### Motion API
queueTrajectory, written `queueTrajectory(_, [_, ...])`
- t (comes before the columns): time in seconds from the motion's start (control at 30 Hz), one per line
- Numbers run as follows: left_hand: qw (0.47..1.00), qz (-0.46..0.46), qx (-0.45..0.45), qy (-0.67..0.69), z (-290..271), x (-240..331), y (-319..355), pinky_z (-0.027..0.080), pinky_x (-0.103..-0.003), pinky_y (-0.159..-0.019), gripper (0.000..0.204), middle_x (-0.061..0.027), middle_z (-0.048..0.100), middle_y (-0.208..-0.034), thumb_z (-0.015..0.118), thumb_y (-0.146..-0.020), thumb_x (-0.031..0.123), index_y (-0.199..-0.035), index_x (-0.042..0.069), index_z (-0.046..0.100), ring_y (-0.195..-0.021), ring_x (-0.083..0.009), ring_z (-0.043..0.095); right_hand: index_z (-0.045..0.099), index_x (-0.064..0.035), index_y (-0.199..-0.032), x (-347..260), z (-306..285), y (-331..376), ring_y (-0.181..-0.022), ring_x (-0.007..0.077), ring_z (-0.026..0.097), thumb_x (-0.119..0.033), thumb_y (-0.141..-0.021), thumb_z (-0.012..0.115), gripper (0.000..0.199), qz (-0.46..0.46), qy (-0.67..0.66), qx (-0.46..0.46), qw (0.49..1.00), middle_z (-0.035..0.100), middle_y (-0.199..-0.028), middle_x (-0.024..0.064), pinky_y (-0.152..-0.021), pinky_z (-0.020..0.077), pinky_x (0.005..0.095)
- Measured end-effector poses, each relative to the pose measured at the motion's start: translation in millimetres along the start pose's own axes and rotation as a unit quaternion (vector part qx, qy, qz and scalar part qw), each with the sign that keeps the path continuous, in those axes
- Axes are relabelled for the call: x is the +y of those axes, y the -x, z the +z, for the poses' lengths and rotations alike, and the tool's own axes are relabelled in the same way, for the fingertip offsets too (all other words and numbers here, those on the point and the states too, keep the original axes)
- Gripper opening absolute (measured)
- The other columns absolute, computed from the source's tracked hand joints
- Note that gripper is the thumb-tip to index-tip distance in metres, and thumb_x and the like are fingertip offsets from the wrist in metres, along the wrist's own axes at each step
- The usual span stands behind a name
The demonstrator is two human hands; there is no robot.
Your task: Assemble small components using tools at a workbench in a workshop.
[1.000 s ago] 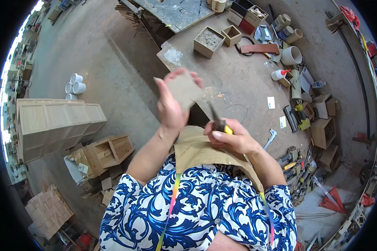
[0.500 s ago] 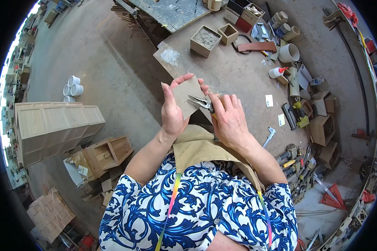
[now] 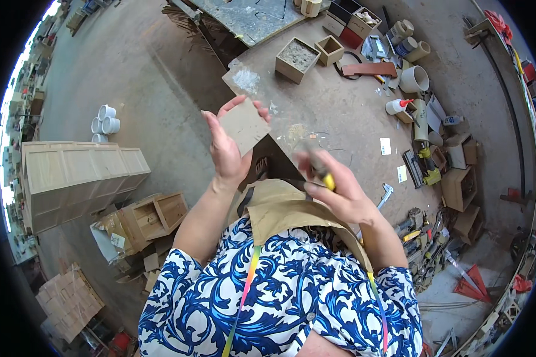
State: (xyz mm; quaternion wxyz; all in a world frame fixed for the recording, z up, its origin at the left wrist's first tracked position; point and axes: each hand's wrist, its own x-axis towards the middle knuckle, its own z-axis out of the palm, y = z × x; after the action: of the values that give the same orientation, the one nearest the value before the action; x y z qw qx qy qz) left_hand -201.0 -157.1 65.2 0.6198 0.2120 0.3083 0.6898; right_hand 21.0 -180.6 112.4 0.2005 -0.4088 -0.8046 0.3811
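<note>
My left hand [image 3: 227, 152] holds a flat, square beige board [image 3: 244, 126], its fingers curled round the far edge and its thumb along the left side. Small dark marks show on the board's face. To the right and apart from it, my right hand [image 3: 338, 189] is closed round pliers [image 3: 326, 177] with yellow and dark handles. Motion smears the pliers' jaws and part of this hand. Both hands are in front of my tan apron, by the near left edge of the brown worktable [image 3: 351, 119].
An open box filled with grey material [image 3: 298, 58] and a small hollow wooden box [image 3: 329, 50] stand on the table's far part. A white bottle with a red tip [image 3: 398, 106] is to the right. A blue caliper [image 3: 386, 195] lies near my right forearm. Wooden cabinets [image 3: 83, 181] stand at left.
The pliers' jaws were at the board's face; now my right hand has drawn them away, down and to the right. My left hand has moved left with the board.
</note>
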Motion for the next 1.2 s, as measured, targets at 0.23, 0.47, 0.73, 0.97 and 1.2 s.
queueTrajectory(0.23, [0.997,0.015,-0.073,-0.024,11,-6,14,0.049,-0.050,-0.111,0.086,-0.0214,0.059,-0.137,0.024,-0.106,0.075,-0.146,0.002,0.044,-0.123,-0.0331,0.063,0.048,0.0037,-0.144,-1,25,-3,-0.109,0.0401,0.050,0.001,-0.084,0.069,0.064,-0.044,0.130,0.056,0.989,0.054,-0.117,0.0232,-0.096,0.0452,0.0481])
queueTrajectory(0.47, [0.996,-0.005,-0.085,-0.025,13,-12,21,0.048,-0.049,-0.112,0.086,-0.0213,0.058,-0.138,0.024,-0.106,0.076,-0.147,0.002,0.043,-0.124,-0.0329,0.062,0.052,0.0024,-0.138,1,28,-10,-0.104,0.0403,0.054,-0.001,-0.083,0.071,0.058,-0.035,0.166,0.068,0.983,0.056,-0.112,0.0214,-0.092,0.0465,0.0482])
queueTrajectory(0.73, [0.997,-0.003,-0.072,-0.031,11,-23,22,0.049,-0.049,-0.111,0.086,-0.0208,0.060,-0.135,0.026,-0.106,0.076,-0.145,0.002,0.044,-0.122,-0.0329,0.063,0.055,0.0001,-0.115,8,47,-3,-0.096,0.0415,0.059,-0.002,-0.084,0.070,0.034,0.009,0.107,0.075,0.991,0.061,-0.100,0.0211,-0.082,0.0502,0.0493])
queueTrajectory(0.97, [0.997,-0.025,-0.056,-0.039,15,-21,18,0.049,-0.050,-0.112,0.087,-0.0205,0.061,-0.134,0.028,-0.105,0.076,-0.145,0.002,0.045,-0.122,-0.0336,0.064,0.055,-0.0012,-0.106,4,43,-6,-0.093,0.0432,0.062,-0.006,-0.084,0.068,0.025,0.021,0.062,0.090,0.994,0.063,-0.096,0.0218,-0.080,0.0522,0.0519])
queueTrajectory(1.2, [0.998,-0.024,-0.021,-0.052,10,-25,22,0.050,-0.049,-0.109,0.084,-0.0187,0.061,-0.132,0.030,-0.106,0.076,-0.144,0.002,0.046,-0.118,-0.0328,0.063,0.056,-0.0031,-0.102,25,79,-3,-0.094,0.0436,0.065,-0.008,-0.085,0.064,0.020,0.028,0.029,0.113,0.993,0.065,-0.094,0.0211,-0.081,0.0543,0.0534])
